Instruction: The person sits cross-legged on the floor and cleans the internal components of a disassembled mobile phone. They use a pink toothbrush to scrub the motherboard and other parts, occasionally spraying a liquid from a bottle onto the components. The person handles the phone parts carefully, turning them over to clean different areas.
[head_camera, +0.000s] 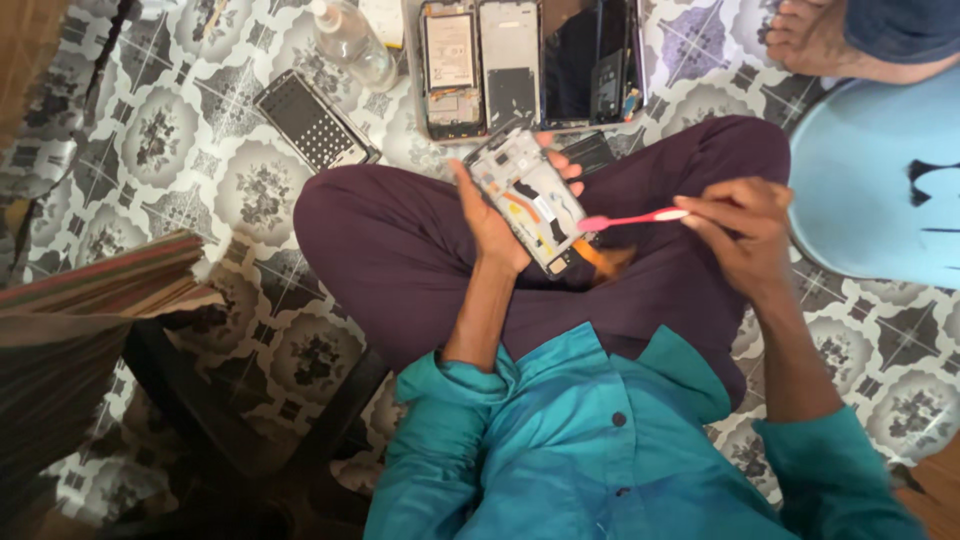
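Opened phone (530, 200): a handset with its back cover off, circuit board and orange flex strips showing — held tilted above the person's crossed legs, top end toward the floor items, bottom end toward the body.
Left hand (492, 222): clamped on the opened phone, palm under its left edge, fingertips curling round the far side near the top.
Right hand (742, 228): fingers pinched shut on the handle end of a pink toothbrush (632, 218), well to the right of the phone.
Pink toothbrush: lies nearly level, pointing left; its head end sits at the lower right edge of the opened phone, touching or just beside it — which one I cannot tell.
Legs: dark purple trousers (400, 240), crossed, directly under both hands.
Shirt: teal, buttoned, with rolled sleeves (580, 450).
Floor: patterned grey and white tiles (180, 140).
Beyond the knees: three more phone bodies or panels (510, 65) lying side by side, one of them with a dark glossy screen.
Left of those: a clear plastic bottle (350, 45) lying tilted, and a dark rectangular perforated panel (312, 122) near the left knee.
Right edge: a light blue rounded plastic surface (870, 180).
Top right: another person's bare foot (820, 35).
Left edge: a stack of striped cloth or paper (90, 290), partly in shadow.
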